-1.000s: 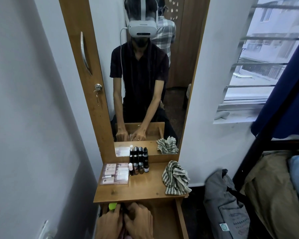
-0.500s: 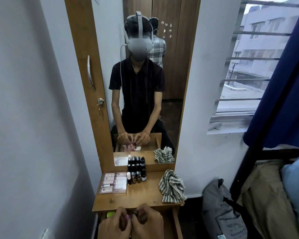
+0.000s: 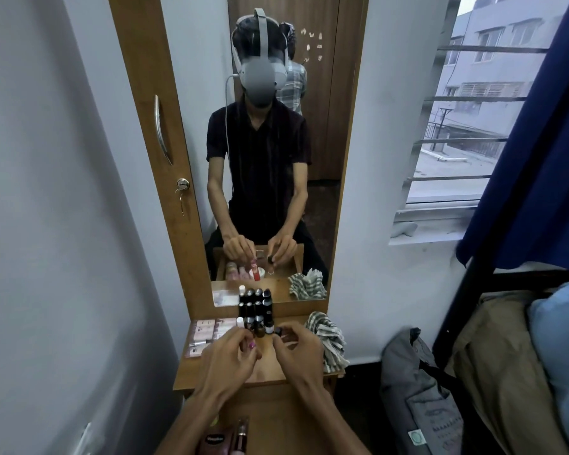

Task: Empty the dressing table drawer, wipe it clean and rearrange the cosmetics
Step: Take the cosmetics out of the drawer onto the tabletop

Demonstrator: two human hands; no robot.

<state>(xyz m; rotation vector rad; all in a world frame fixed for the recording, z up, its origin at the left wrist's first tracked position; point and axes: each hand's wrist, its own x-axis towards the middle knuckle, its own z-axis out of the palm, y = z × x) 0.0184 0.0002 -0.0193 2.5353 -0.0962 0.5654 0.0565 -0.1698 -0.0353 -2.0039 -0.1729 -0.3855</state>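
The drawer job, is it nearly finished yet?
Not yet. Done: small bottles and flat packets already stand on the tabletop. In hand: the left hand pinches a pink tube; the right hand pinches a dark-capped bottle. Left: more tubes sit in the open drawer, and the striped cloth lies unused.

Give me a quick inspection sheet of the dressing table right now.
Surface: wooden tabletop, bare at the front.
Job's things: small dark bottles grouped by the mirror; sachets at left; more cosmetics in the open drawer.
Clutter: striped cloth at the right edge.
Hands: left hand pinches a pink-capped item; right hand pinches a small dark bottle.
Cables: headset cable, in the reflection only.
Surroundings: grey bag, barred window.
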